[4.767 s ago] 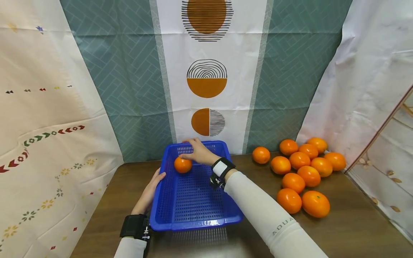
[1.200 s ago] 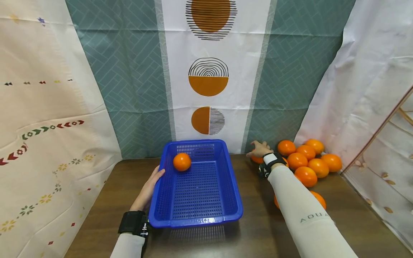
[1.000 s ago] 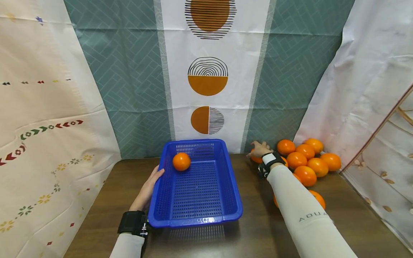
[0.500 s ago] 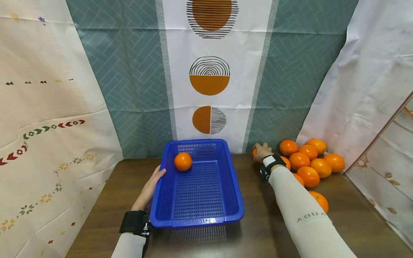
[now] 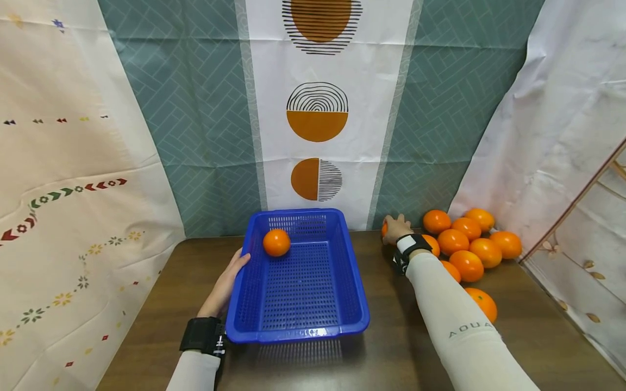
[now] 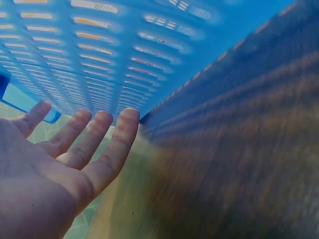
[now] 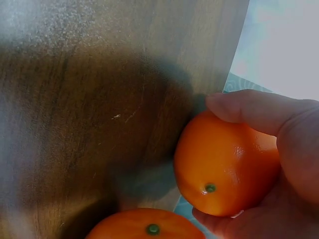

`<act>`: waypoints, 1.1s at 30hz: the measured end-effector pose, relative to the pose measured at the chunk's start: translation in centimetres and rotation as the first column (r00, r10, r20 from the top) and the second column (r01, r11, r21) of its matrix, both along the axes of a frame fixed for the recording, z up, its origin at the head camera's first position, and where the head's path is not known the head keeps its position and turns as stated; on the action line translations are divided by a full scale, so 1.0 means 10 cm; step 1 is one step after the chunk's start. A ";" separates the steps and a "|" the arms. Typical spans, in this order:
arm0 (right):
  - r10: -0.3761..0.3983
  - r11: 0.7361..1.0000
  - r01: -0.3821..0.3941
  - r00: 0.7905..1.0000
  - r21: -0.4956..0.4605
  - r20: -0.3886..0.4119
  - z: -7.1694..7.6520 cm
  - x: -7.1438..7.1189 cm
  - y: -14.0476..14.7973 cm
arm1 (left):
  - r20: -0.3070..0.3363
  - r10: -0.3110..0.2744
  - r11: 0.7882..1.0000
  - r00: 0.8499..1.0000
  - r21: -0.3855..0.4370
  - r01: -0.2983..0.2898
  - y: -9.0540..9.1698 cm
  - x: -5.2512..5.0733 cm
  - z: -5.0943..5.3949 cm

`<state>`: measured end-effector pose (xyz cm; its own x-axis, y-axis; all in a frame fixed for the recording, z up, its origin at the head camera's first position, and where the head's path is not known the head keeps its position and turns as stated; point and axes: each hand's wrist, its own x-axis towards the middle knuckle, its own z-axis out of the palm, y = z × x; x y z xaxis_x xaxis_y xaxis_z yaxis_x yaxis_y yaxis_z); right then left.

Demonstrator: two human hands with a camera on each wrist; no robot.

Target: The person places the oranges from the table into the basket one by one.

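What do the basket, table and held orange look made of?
Basket: likely moulded plastic, semi-gloss; slotted mesh, bright edge highlight.
Table: wood or wood-look laminate, satin; visible grain, blurred reflections.
Held orange: real fruit or plastic imitation, can't tell; smooth, glossy skin, green stem end.

"What's all this on?"
"A dark brown wooden bench (image 5: 391,353) — it spans the lower part of the head view, shiny toward the bottom edge."
"And on it?"
"A blue basket (image 5: 298,335), open side up, just below the middle of the frame. At the right, a cluster of oranges (image 5: 468,266) — several touching, some partly hidden."
"Any marks?"
"One small pale fleck (image 7: 116,116) on the wood, left of centre in the right wrist view."
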<state>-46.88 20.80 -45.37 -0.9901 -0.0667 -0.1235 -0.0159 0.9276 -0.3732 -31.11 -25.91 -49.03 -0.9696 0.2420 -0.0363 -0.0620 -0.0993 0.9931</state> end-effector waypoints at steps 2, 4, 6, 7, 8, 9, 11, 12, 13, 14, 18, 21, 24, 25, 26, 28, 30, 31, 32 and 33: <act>0.005 1.000 -0.005 1.000 0.000 -0.005 -0.02 -0.03 0.01 | -0.008 -0.001 1.000 1.000 -0.005 0.001 0.00 -0.01 0.01; 0.007 1.000 -0.007 1.000 -0.005 -0.007 -0.03 -0.04 0.01 | -0.014 -0.002 1.000 1.000 -0.004 0.002 0.00 -0.01 0.02; 0.011 1.000 -0.011 1.000 -0.006 -0.014 -0.03 -0.05 0.02 | -0.015 -0.004 1.000 1.000 -0.002 0.004 -0.01 -0.02 0.03; 0.012 1.000 -0.013 1.000 -0.005 -0.018 -0.03 -0.05 0.02 | -0.015 -0.001 1.000 1.000 -0.001 0.001 -0.01 -0.02 0.03; 0.012 1.000 -0.012 1.000 -0.009 -0.020 -0.03 -0.05 0.02 | -0.017 -0.003 1.000 1.000 -0.002 0.003 -0.01 -0.02 0.03; 0.013 1.000 -0.013 1.000 -0.007 -0.023 -0.03 -0.05 0.03 | -0.015 -0.004 1.000 1.000 0.000 0.004 -0.01 -0.02 0.04; 0.015 1.000 -0.015 1.000 -0.008 -0.027 -0.02 -0.04 0.03 | -0.014 -0.004 1.000 1.000 0.001 0.004 -0.01 -0.02 0.04; 0.016 1.000 -0.017 1.000 -0.010 -0.026 -0.01 -0.03 0.03 | -0.013 -0.002 1.000 1.000 0.003 0.002 -0.01 -0.02 0.04; 0.018 1.000 -0.018 1.000 -0.015 -0.025 0.00 -0.02 0.02 | -0.013 -0.002 1.000 1.000 0.005 0.002 -0.01 -0.02 0.04; 0.020 1.000 -0.021 1.000 -0.020 -0.024 0.02 0.00 0.02 | -0.012 -0.006 1.000 1.000 0.005 0.006 -0.01 -0.02 0.04; 0.027 0.998 -0.028 0.999 -0.048 -0.021 0.05 0.06 0.04 | -0.009 -0.011 1.000 1.000 0.018 0.011 0.01 -0.03 0.02; 0.039 0.998 -0.041 0.998 -0.057 -0.040 0.03 0.10 0.09 | -0.001 -0.020 1.000 1.000 0.023 0.020 0.03 -0.03 0.00; 0.047 0.997 -0.051 0.997 -0.066 -0.058 -0.02 0.10 0.13 | 0.013 -0.021 0.999 1.000 0.024 0.021 0.05 -0.02 -0.02; 0.053 0.996 -0.058 0.997 -0.070 -0.062 -0.02 0.11 0.13 | 0.013 -0.018 1.000 1.000 0.024 0.017 0.05 -0.01 -0.02; 0.053 0.995 -0.058 0.996 -0.083 -0.066 -0.02 0.10 0.13 | 0.015 -0.011 1.000 1.000 0.027 0.011 0.05 -0.01 -0.02; 0.061 0.992 -0.069 0.995 -0.104 -0.078 -0.01 0.10 0.11 | 0.007 -0.009 1.000 1.000 0.024 0.008 0.03 -0.01 -0.02; 0.080 0.987 -0.092 0.992 -0.135 -0.097 0.04 0.09 0.07 | -0.003 -0.004 1.000 1.000 0.027 0.004 0.02 0.00 -0.01; 0.089 0.985 -0.104 0.990 -0.139 -0.110 0.07 0.09 0.05 | -0.006 -0.004 1.000 1.000 0.025 0.004 0.01 0.00 -0.01; 0.092 0.982 -0.111 0.988 -0.150 -0.124 0.10 0.08 0.04 | -0.008 -0.007 1.000 1.000 0.027 0.007 0.01 0.00 -0.01; 0.098 0.981 -0.119 0.986 -0.156 -0.136 0.13 0.08 0.02 | -0.010 -0.010 1.000 1.000 0.026 0.011 0.00 -0.01 0.00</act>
